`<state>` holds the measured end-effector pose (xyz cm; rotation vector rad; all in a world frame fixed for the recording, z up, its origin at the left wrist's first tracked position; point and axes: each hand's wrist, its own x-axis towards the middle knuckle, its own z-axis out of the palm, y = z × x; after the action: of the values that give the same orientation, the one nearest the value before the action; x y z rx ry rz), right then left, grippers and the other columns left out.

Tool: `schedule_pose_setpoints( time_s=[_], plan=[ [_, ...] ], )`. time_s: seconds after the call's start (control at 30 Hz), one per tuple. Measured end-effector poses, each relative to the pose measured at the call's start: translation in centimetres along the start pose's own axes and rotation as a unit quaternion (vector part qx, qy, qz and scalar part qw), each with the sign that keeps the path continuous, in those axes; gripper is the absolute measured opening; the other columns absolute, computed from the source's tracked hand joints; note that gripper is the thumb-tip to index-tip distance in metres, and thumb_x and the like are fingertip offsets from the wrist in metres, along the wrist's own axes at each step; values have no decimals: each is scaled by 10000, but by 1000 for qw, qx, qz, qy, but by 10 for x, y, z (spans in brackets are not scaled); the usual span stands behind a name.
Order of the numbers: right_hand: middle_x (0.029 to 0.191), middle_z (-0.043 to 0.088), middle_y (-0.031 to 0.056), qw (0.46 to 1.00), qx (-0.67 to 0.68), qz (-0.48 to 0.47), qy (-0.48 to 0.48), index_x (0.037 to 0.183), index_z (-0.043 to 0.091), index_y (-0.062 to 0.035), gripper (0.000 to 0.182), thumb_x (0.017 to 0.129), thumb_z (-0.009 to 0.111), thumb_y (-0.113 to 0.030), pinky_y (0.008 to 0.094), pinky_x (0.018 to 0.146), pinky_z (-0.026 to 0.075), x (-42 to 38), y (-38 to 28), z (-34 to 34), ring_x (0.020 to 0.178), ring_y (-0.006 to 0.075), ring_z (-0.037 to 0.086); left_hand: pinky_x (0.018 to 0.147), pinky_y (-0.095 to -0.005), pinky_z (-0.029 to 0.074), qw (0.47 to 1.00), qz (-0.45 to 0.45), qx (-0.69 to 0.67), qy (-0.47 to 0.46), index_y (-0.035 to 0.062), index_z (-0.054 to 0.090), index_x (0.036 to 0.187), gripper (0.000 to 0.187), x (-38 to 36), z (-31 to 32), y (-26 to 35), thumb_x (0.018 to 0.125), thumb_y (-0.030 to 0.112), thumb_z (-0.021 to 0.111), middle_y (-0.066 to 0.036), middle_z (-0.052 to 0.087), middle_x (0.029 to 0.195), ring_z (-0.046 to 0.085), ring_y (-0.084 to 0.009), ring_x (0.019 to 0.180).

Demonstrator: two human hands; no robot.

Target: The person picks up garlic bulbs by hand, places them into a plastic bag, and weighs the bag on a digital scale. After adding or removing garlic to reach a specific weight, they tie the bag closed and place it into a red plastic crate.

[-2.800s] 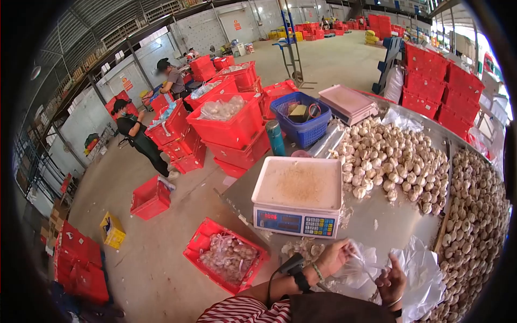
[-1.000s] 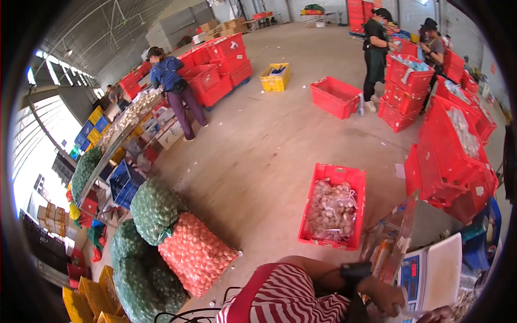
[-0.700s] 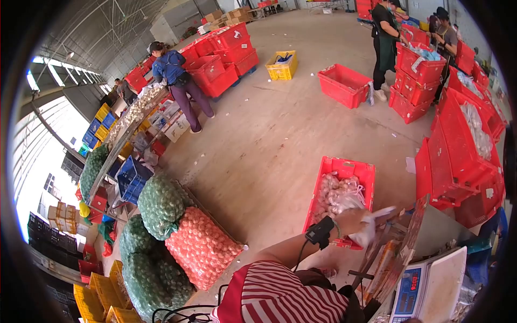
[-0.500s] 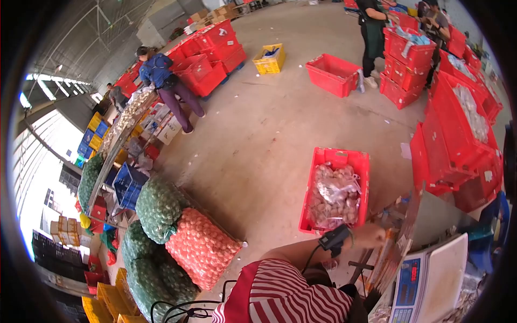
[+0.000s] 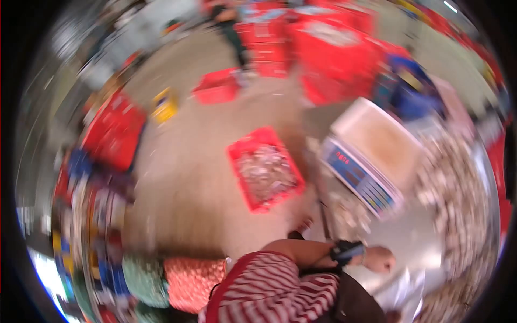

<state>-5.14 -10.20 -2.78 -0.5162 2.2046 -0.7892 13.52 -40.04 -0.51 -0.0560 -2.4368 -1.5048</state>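
My left hand [image 5: 379, 259] is above the metal table [image 5: 420, 247], its fingers curled into a loose fist with nothing visible in them. A dark device is strapped to that wrist. Just beyond the hand stands a white weighing scale [image 5: 371, 156] with a blue panel and red digits, its pan bare. Small pale packs [image 5: 347, 212] lie beside the scale. Near the hand is a clear plastic bag [image 5: 401, 293]. A long heap of pale packs [image 5: 458, 199], blurred, covers the right of the table. My right hand does not show clearly.
A red crate [image 5: 237, 172] of bagged bulbs stands on the floor left of the table. Green [image 5: 142, 280] and orange mesh sacks [image 5: 195, 282] are at lower left. Stacked red crates [image 5: 334, 59] and a person's leg [image 5: 234, 46] are farther back.
My view has swung right toward the table, so the crate and sacks sit farther left. The scale and heap have come into fuller view. My left hand has moved over the table, still curled.
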Motion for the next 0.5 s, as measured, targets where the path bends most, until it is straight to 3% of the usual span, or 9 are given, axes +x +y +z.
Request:
schedule_pose_setpoints(
  time_s=[0.1, 0.13, 0.17, 0.23, 0.33, 0.37, 0.4, 0.43, 0.5],
  plan=[
    [688, 580, 49, 998, 3, -11, 63, 987, 625, -37, 184, 817, 568, -77, 257, 507, 406, -15, 93, -6, 589, 127, 520, 721, -432, 470, 994, -89, -49, -34, 53, 623, 854, 154, 23, 48, 40, 806, 200, 633, -141, 605, 844, 588, -343, 797],
    [666, 581, 44, 997, 6, -16, 80, 970, 638, -39, 173, 817, 563, -66, 252, 491, 404, -15, 132, -7, 569, 121, 519, 742, -421, 473, 1000, -18, 5, -22, 42, 600, 915, 220, 33, 67, 44, 816, 230, 654, -138, 594, 898, 580, -340, 823],
    [597, 546, 26, 992, 7, 1, 123, 686, 582, -30, 165, 828, 589, -113, 279, 502, 392, -49, 35, -16, 562, 122, 503, 801, -418, 464, 996, 51, 53, -42, 41, 580, 1031, 307, 47, 82, 51, 822, 250, 664, -148, 576, 1024, 568, -337, 949],
    [616, 542, 22, 982, 96, -58, 150, 725, 575, -15, 212, 885, 578, -155, 280, 534, 409, -56, 37, -23, 577, 118, 497, 971, -519, 356, 982, 84, 138, -100, 113, 475, 1309, 569, 61, 129, 49, 832, 375, 642, -180, 398, 1342, 374, -365, 1263],
    [733, 571, 1, 928, 316, -62, 187, 879, 595, -21, 197, 925, 566, -210, 245, 593, 428, -68, 71, -26, 644, 105, 513, 1037, -625, 219, 910, 16, 296, -289, 201, 361, 1417, 670, 72, 186, 52, 847, 483, 572, -175, 254, 1462, 198, -397, 1367],
    [774, 591, 27, 871, 322, -87, 361, 900, 602, -25, 220, 941, 521, -225, 269, 590, 447, -74, 91, -31, 641, 133, 535, 1050, -686, 74, 862, -37, 320, -391, 287, 263, 1464, 699, 75, 201, 44, 860, 541, 508, -157, 99, 1537, 20, -417, 1411],
    [814, 611, 54, 786, 315, -108, 522, 921, 609, -29, 252, 958, 476, -240, 293, 587, 466, -76, 104, -36, 639, 161, 558, 1050, -686, 74, 858, -30, 326, -397, 287, 263, 1464, 699, 76, 206, 46, 860, 541, 508, -157, 99, 1537, 20, -417, 1411],
    [930, 612, 53, 615, 655, -38, 438, 1064, 615, -31, 306, 928, 540, -294, 243, 656, 478, -133, 32, -73, 756, 133, 574, 1059, -679, 40, 848, -36, 346, -401, 302, 258, 1463, 690, 76, 208, 48, 864, 540, 502, -148, 64, 1547, -14, -411, 1416],
    [942, 631, 76, 554, 671, -232, 435, 1113, 610, -23, 356, 908, 544, -307, 268, 677, 500, -163, 137, -91, 790, 155, 605, 1062, -678, 2, 818, -41, 397, -414, 322, 243, 1468, 685, 77, 213, 48, 870, 532, 502, -135, 22, 1557, -57, -393, 1422]
  ],
)
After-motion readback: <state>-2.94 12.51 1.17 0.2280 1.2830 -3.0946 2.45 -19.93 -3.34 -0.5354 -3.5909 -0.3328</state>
